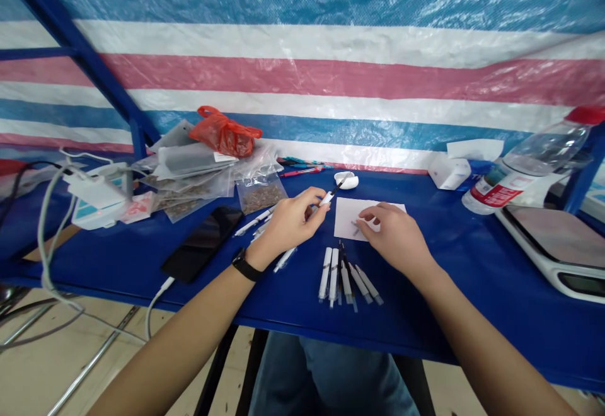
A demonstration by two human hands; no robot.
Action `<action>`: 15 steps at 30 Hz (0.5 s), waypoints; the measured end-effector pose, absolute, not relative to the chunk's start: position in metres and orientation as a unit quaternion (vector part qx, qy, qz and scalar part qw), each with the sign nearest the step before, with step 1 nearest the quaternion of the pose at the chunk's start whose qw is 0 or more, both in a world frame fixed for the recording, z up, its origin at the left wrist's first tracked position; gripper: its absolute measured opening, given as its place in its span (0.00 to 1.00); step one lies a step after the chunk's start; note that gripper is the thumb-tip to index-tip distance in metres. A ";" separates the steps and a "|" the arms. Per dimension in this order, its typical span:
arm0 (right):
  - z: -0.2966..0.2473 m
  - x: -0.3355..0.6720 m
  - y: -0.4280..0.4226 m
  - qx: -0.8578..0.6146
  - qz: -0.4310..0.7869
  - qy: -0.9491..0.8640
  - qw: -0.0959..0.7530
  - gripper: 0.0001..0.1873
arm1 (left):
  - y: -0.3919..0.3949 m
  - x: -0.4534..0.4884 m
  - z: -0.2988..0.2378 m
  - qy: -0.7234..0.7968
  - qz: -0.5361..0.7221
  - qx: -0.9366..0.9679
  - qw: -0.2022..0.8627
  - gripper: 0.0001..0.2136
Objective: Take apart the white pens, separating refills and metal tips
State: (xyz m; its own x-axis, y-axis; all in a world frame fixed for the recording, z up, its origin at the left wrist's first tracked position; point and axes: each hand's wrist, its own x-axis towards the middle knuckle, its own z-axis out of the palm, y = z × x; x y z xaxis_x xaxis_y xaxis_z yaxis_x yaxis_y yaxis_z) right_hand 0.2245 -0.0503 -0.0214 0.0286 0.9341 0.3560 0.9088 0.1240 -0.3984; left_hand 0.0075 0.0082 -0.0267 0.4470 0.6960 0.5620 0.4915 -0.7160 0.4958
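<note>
My left hand, with a black band on its wrist, grips a white pen whose black end points up and to the right. Over a white sheet of paper, my right hand has thumb and fingers pinched together; a small greyish piece shows at the fingertips, too small to name. On the table in front of me lie several white pen parts and thin dark refills. More white pens rest to the left, partly hidden under my left wrist.
At left are a black phone, a charger with cables, and plastic bags under a red bag. Behind are coloured pens and a white case. A bottle, box and scale stand right.
</note>
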 end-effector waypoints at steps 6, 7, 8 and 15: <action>-0.030 0.215 -0.047 -0.666 -0.029 -0.721 0.187 0.08 | 0.006 0.011 -0.027 0.354 0.378 0.847 0.122 0.06; -0.030 0.213 -0.046 -0.665 -0.029 -0.723 0.185 0.08 | 0.005 0.012 -0.026 0.353 0.377 0.848 0.120 0.06; -0.030 0.212 -0.045 -0.665 -0.025 -0.724 0.183 0.08 | 0.004 0.012 -0.026 0.352 0.377 0.849 0.117 0.06; -0.026 0.212 -0.040 -0.660 0.015 -0.726 0.196 0.09 | 0.002 0.014 -0.025 0.337 0.370 0.858 0.112 0.05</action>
State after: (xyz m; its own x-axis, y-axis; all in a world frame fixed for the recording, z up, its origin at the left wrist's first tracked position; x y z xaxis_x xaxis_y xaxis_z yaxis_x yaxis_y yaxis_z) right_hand 0.2117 -0.0402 -0.0256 -0.0532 0.9631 0.2640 0.9513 0.1292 -0.2799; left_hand 0.0143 0.0022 -0.0254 0.4982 0.6619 0.5601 0.4967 -0.7473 0.4414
